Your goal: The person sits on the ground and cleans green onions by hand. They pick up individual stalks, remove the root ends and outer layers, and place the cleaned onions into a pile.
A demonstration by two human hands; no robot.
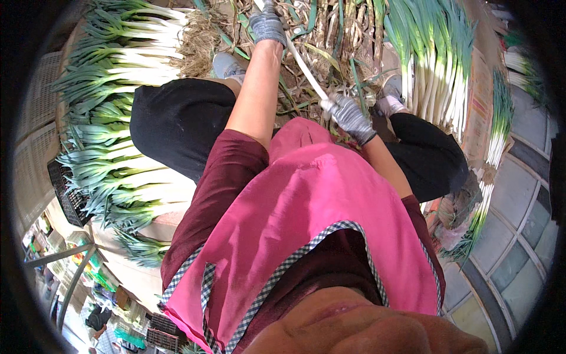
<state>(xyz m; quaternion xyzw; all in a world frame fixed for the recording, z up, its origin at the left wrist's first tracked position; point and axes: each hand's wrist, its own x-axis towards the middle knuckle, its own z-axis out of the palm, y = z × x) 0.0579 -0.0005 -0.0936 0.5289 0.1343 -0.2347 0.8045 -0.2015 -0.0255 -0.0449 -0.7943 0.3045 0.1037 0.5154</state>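
My left hand (267, 27), in a grey knitted glove, is closed around the upper part of a long green onion stalk (306, 70) near the top edge of the view. The white stalk slants down to the right. Its lower end is in my right hand (351, 117), gloved the same way, in front of the pink apron (327, 177). The leafy end of this stalk lies out of view. Beneath both hands the ground is littered with dry peelings (296, 90) and green leaf scraps.
Green onions with roots (146, 57) are heaped along the left. Clean white-stemmed onions (435, 75) stand bunched at right, beside more bundles (499, 119). Soil-stained, untrimmed onions (349, 26) lie ahead. A black plastic crate (66, 194) sits at far left, and framed panes (517, 177) at far right.
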